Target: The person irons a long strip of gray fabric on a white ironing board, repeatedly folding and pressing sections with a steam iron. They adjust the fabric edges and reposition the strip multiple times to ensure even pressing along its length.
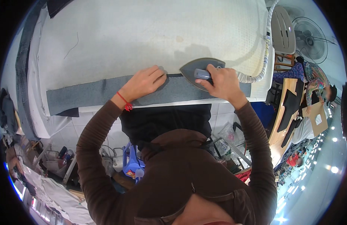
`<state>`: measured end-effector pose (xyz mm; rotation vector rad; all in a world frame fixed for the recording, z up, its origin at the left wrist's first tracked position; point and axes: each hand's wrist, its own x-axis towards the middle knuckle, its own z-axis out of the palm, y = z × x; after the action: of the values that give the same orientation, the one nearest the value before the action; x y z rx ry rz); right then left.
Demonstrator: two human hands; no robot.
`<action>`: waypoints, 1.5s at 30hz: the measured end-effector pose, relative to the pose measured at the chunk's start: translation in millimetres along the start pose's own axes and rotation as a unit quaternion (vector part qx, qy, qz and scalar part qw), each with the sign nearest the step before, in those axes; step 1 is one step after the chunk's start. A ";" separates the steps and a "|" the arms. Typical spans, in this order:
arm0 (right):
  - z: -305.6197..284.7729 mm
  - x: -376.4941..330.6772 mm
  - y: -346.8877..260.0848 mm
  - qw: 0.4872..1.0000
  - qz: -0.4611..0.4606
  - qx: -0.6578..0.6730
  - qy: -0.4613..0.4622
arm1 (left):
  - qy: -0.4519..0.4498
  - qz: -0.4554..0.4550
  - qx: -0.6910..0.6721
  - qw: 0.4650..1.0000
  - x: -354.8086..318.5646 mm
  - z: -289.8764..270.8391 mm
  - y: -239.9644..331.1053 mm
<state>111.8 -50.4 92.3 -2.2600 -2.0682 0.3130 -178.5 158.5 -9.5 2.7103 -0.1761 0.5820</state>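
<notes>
A long strip of grey-blue, denim-like cloth (106, 92) lies along the near edge of the white padded ironing table (143, 33). My right hand (223, 83) is wrapped round the handle of an iron (193, 70). The iron's pointed end faces left, and its plate rests over the strip's far edge. To its left, my left hand (146, 81) has its fingers curled together at the strip's far edge, gripping the cloth; the fingertips are partly hidden. A dark line of cloth shows between the hand and the iron.
From the iron a wrapped hose (264, 63) runs up the table's right side. Dark cloth (23, 67) hangs over the left edge. Beyond the right side stand a chair (284, 30), a fan (309, 39) and a wooden table (284, 108) with black pieces, where another person works.
</notes>
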 end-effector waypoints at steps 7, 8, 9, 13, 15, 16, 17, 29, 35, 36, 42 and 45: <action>-3.9 0.5 -5.6 1.000 0.020 0.019 0.004 | 0.008 -0.021 -0.016 1.000 -2.8 -6.6 1.3; -2.6 3.0 -10.8 1.000 0.012 0.010 0.009 | 0.010 -0.022 -0.022 0.999 -3.4 -6.6 2.4; 1.3 7.0 -19.4 1.000 0.004 0.002 0.014 | 0.011 -0.026 -0.022 0.999 -5.8 -8.0 3.2; 2.7 15.2 -27.2 1.000 0.000 -0.003 0.002 | 0.013 -0.043 -0.032 0.999 -17.6 -10.7 9.6; -0.3 23.4 -5.0 1.000 0.022 0.003 0.014 | 0.024 -0.049 -0.023 0.998 -19.5 -16.7 7.8; -0.8 30.6 8.9 0.999 0.028 0.008 0.021 | 0.030 -0.055 -0.014 0.998 -24.1 -17.8 10.3; -3.8 41.5 22.8 0.998 0.060 0.016 0.020 | 0.040 -0.057 -0.012 0.998 -26.0 -17.0 12.7; 11.2 -67.5 201.0 0.802 0.468 0.066 0.366 | 0.088 -0.156 -0.023 0.983 -12.7 -14.7 20.5; 96.4 -176.7 185.4 0.778 0.529 0.199 0.274 | 0.041 -0.375 -0.102 0.921 -11.2 -24.2 36.3; 101.4 -182.5 179.7 0.758 0.539 0.243 0.274 | 0.026 -0.373 -0.101 0.922 -7.4 -24.8 35.8; 83.5 -189.1 197.1 0.785 0.494 0.257 0.270 | -0.003 -0.422 -0.167 0.891 12.5 -23.3 25.0; 70.6 -206.7 237.6 0.811 0.499 0.123 0.280 | 0.050 -0.402 -0.213 0.889 47.8 -7.7 44.7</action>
<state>314.7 -284.7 2.2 -2.5943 -0.4269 -0.0685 -146.7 117.8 31.3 2.0498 0.7299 0.3600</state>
